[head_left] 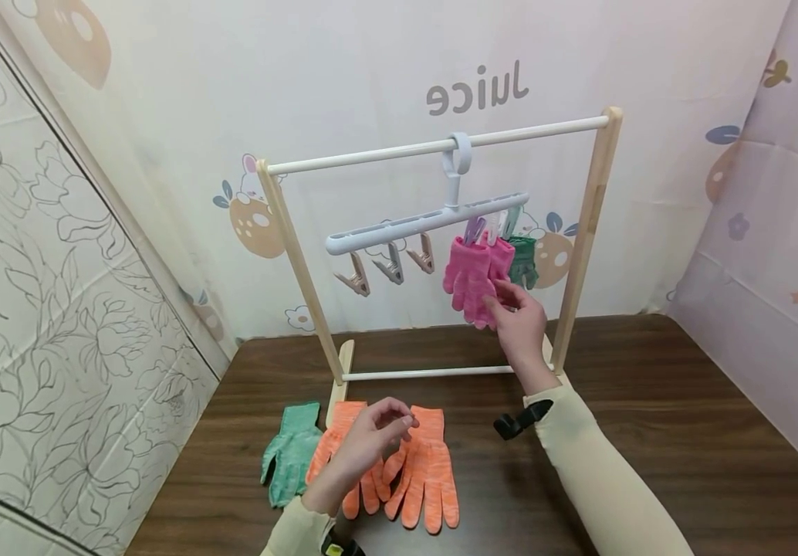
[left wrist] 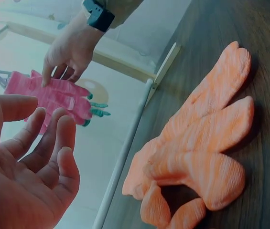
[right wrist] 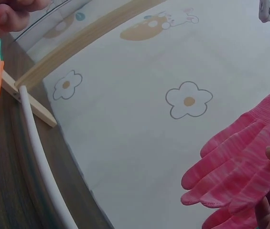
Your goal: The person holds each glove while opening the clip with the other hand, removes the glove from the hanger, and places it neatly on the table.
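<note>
Two pink gloves (head_left: 470, 279) hang from clips on the right half of a light-blue clip hanger (head_left: 406, 225). My right hand (head_left: 520, 320) pinches the edge of a pink glove, with the thumb on its near face and the other fingers partly hidden behind it. Beyond the pink pair hangs a green glove (head_left: 524, 261). Above the table, my left hand (head_left: 371, 440) hovers with loosely curled fingers and nothing in it. Under and beside it lie two orange gloves (head_left: 430, 471); the left one is partly covered by the hand in the head view.
A wooden rack (head_left: 596, 201) with white rods stands on the dark table (head_left: 649, 417) and carries the hanger. Several clips, among them a beige clip (head_left: 353, 278), dangle at the hanger's left. Another green glove (head_left: 295, 452) lies left of the orange ones. A patterned curtain (head_left: 343, 77) backs everything.
</note>
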`<action>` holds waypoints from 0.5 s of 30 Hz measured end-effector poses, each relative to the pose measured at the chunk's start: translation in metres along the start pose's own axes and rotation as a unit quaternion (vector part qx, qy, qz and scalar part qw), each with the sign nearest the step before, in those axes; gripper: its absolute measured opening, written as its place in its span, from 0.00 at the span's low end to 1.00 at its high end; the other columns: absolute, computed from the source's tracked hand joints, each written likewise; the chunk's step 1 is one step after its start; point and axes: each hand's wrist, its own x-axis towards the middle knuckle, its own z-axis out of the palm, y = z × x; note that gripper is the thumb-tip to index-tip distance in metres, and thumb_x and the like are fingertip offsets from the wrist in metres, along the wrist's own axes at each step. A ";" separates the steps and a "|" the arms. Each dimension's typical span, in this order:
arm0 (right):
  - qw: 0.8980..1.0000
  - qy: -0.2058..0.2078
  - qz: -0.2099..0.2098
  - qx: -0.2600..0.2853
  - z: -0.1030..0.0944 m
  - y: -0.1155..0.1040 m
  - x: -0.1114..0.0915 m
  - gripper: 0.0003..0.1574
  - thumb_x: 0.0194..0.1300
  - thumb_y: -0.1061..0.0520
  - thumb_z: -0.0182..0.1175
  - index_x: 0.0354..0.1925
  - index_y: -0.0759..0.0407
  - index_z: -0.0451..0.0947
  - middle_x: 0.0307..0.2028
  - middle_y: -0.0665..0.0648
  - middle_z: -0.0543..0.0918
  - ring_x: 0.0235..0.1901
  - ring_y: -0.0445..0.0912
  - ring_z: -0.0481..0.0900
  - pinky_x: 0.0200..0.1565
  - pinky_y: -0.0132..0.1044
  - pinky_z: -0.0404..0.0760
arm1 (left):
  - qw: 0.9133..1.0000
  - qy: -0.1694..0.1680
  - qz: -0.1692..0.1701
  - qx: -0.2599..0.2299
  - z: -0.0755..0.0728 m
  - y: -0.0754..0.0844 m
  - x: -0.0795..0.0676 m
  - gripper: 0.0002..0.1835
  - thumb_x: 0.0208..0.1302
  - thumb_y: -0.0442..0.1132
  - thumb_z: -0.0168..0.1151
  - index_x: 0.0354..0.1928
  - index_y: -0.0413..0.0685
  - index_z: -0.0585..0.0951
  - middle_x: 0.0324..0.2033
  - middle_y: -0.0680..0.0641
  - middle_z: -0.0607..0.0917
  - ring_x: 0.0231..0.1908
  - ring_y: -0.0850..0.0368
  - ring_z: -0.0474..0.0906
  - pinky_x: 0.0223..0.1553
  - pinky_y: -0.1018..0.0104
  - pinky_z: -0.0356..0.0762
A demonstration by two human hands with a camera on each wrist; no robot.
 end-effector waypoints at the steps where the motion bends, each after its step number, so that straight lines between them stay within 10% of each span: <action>1: 1.000 -0.001 0.005 -0.002 0.000 -0.001 0.000 0.24 0.64 0.50 0.70 0.56 0.57 0.83 0.47 0.60 0.85 0.40 0.44 0.79 0.26 0.24 0.77 | 1.000 -0.005 0.000 0.001 0.001 0.000 0.000 0.14 0.73 0.46 0.58 0.49 0.43 0.78 0.44 0.45 0.84 0.45 0.37 0.79 0.46 0.46 0.78; 15: 0.999 -0.003 0.031 0.008 -0.001 -0.004 -0.002 0.20 0.65 0.48 0.69 0.48 0.61 0.85 0.39 0.58 0.84 0.32 0.47 0.78 0.26 0.27 0.76 | 0.998 -0.060 0.022 -0.015 0.017 0.002 -0.003 0.11 0.74 0.43 0.57 0.47 0.41 0.79 0.44 0.44 0.84 0.42 0.41 0.81 0.52 0.39 0.74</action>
